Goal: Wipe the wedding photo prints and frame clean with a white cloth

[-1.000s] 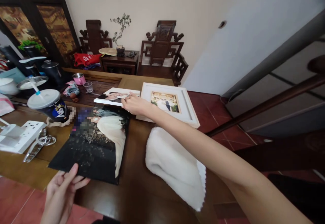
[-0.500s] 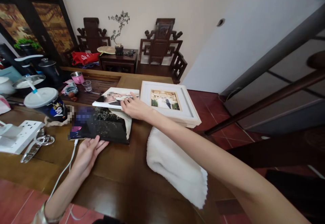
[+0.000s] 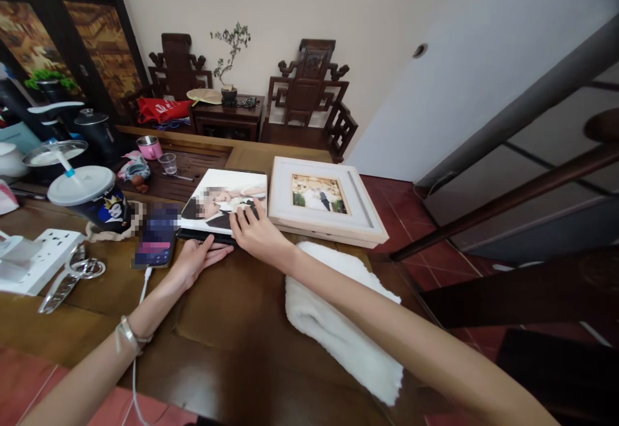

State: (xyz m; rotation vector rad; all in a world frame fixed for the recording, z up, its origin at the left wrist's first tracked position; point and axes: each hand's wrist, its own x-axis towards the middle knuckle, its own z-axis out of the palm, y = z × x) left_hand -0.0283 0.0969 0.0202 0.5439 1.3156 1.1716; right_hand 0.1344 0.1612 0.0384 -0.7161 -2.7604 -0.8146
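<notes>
A white-edged photo print [image 3: 220,202] lies on the wooden table [image 3: 232,323], stacked over a dark photo print [image 3: 203,236] of which only the near edge shows. My right hand [image 3: 256,231] rests flat on the top print's near right corner, fingers stretched out. My left hand [image 3: 196,260] lies flat on the table with its fingertips against the dark print's near edge. A white picture frame [image 3: 333,216] holding a small photo sits just right of the stack.
A white fluffy cloth [image 3: 338,323] lies under my right forearm. A phone [image 3: 157,242] on a white cable, a lidded cup with straw [image 3: 89,197], a white power strip [image 3: 43,258], keys [image 3: 72,278] and tea ware stand at the left. Carved chairs line the far wall.
The large dark print has slid away from me and gone under the white-edged print. My left hand followed it forward; my right hand moved onto the top print's corner.
</notes>
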